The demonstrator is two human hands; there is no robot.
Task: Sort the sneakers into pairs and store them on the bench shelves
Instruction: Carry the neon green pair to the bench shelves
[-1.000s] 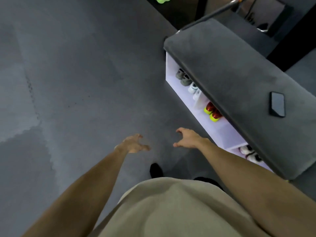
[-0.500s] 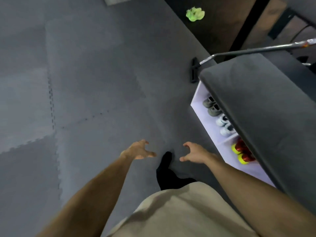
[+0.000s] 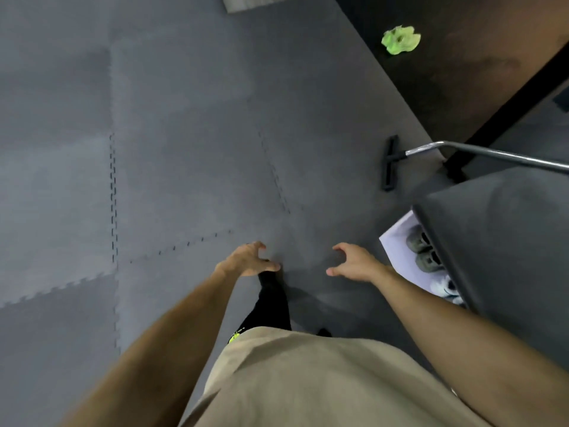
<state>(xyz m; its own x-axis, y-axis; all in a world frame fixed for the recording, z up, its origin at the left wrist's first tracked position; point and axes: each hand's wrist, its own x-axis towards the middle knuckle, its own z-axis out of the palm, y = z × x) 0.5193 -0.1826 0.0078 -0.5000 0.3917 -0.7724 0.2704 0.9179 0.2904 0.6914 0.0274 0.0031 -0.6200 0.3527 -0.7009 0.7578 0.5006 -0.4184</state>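
My view swings left: the bench (image 3: 505,241) slides to the right edge of the frame, its red-and-yellow sneakers gone from sight, while the green cloth (image 3: 400,39) drops lower at upper right.

single head-worn view, facing steeply down over the torso, floor mats (image 3: 184,149) below, bench (image 3: 508,241) at right edge

Bare forearms, beige top (image 3: 323,380), black trouser leg (image 3: 272,306) with a small neon-yellow marking (image 3: 234,336)
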